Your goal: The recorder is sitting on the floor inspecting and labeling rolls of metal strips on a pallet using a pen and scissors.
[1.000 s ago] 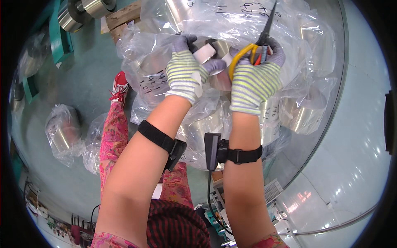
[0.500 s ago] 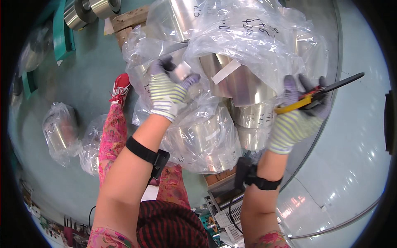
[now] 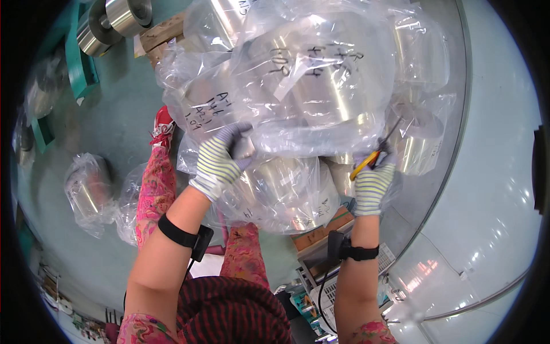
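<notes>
A large metal foil roll [image 3: 329, 94] lies wrapped in a clear plastic bag [image 3: 298, 34] with black handwriting, its gathered lower edge [image 3: 315, 140] stretching between my hands. My left hand [image 3: 217, 163], in a striped glove with grey fingertips, is closed at the left end of that edge; a small pale piece [image 3: 245, 150] shows between thumb and fingers. In my right hand [image 3: 373, 183], gloved alike, is a tool with a yellow handle [image 3: 364, 165] and a long thin dark blade. Its fingers are at the right end of the edge, partly hidden.
More bagged rolls stand close by, one in front [image 3: 281, 186] and another at the right [image 3: 415, 143]. Bare rolls [image 3: 129, 14] sit at the far left near a teal metal frame [image 3: 80, 69]. A bagged roll [image 3: 89, 186] rests on the floor at left. Wooden blocks [image 3: 163, 34] lie behind.
The plastic has come down over the big roll, covering its previously exposed near face. My right hand has moved left and downward with the tool; my left hand has dropped slightly.
</notes>
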A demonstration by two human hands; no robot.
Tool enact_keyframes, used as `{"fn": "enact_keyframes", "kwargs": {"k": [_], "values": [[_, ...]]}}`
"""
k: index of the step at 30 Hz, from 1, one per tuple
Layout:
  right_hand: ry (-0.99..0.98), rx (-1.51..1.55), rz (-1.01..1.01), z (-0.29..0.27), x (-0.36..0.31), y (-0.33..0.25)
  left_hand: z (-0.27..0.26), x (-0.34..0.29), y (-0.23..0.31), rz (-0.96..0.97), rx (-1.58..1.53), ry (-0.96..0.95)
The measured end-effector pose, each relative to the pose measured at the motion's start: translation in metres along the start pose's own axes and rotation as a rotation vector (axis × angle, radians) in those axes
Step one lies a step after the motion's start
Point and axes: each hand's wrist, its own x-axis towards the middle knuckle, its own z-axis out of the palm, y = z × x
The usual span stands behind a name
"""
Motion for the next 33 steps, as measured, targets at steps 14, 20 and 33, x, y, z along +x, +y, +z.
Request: {"fn": "enact_keyframes", "kwargs": {"k": [14,20,33], "values": [[0.071,0.262,0.794,-0.037,-0.206,0.090,0.020,-0.052,0.038,-0.420,-0.310,-0.247],[0.096,0.125,0.933,-0.033,-0.274,0.133,0.049,-0.083,0.050,-0.502,-0.458,-0.444],[-0.240,-0.259,0.708,-0.048,-0.258,0.128,0.120,-0.152,-0.045,-0.838,-0.500,-0.756]]}}
